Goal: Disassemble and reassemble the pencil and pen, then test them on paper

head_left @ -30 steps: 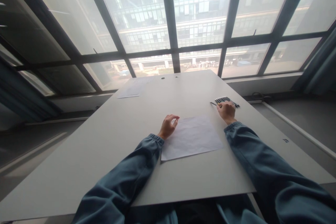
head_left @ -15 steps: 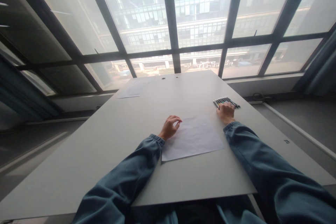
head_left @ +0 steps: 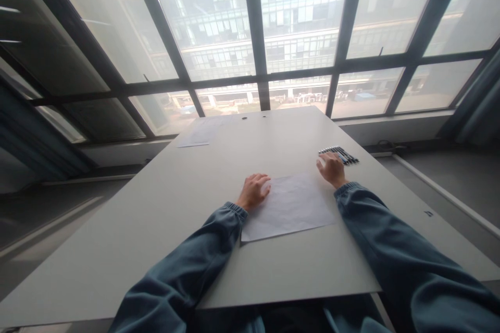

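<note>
A blank white sheet of paper [head_left: 295, 210] lies on the table in front of me. My left hand [head_left: 253, 191] rests over its upper left edge, fingers loosely curved and apart, holding nothing. Beyond the sheet's upper right corner is a row of dark pens [head_left: 349, 157], laid side by side. My right hand [head_left: 332, 168] is at the near left side of this row, thumb apart from the fingers, with no object visible in it. Its fingers cover part of the pens.
The white table [head_left: 175, 234] reaches to the large window. Other papers [head_left: 197, 135] lie at its far left. A small dark mark or object [head_left: 428, 214] is near the right edge. Curtains [head_left: 474, 96] hang at the window's sides.
My right hand has moved slightly left and toward me off the pens, uncovering more of the row. My left hand's fingers have lowered and flattened toward the paper.
</note>
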Tool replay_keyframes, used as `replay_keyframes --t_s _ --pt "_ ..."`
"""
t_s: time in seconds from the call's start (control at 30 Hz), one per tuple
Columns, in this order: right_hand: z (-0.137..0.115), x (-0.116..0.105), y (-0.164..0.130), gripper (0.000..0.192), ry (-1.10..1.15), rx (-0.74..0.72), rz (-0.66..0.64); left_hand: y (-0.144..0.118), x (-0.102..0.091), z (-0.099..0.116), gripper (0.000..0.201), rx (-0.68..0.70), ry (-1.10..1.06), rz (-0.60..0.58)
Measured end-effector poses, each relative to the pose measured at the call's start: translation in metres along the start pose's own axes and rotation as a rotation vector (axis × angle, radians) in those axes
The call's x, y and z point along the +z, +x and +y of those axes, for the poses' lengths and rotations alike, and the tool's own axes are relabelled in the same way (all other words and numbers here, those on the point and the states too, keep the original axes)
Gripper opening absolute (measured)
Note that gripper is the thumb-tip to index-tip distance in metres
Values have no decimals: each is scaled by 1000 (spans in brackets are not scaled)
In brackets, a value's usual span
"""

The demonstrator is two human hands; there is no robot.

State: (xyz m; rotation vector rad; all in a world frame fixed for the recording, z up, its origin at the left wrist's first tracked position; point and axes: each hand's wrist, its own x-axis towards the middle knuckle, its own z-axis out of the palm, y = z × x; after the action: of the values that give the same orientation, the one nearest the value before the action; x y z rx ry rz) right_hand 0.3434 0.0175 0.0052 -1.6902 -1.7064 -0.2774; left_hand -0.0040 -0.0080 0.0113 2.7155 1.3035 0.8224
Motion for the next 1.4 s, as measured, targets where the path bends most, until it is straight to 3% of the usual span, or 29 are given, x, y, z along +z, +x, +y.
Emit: replay_keyframes --t_s 0.1,0.23,0.47,0.67,0.9,1.07,1.17,1.27,1.4 --pt "-21 -1 -6 34 217 -207 -43 1 6 -12 40 -45 32 -24" --pt "-47 3 -18 41 318 -375 -223 0 12 -23 50 -60 32 -109" --pt "-70 10 -40 43 400 -523 -414 -1 14 -24 48 -46 8 -135" --pt "-71 10 -42 40 346 -523 -465 0 13 -22 46 -42 5 -120" --pt "-69 13 -41 40 400 -501 -443 0 14 -23 44 -39 -7 -94" --pt "-71 13 -42 43 455 -474 -445 0 14 -23 48 -62 18 -140" --pt "-67 12 -34 44 517 -414 -366 2 12 -22 49 -58 17 -133" --pt "-46 10 -11 39 494 -302 -181 5 7 -18 45 -31 16 -58" --pt "12 3 29 36 346 -31 9 11 -2 -9 31 -32 20 115"
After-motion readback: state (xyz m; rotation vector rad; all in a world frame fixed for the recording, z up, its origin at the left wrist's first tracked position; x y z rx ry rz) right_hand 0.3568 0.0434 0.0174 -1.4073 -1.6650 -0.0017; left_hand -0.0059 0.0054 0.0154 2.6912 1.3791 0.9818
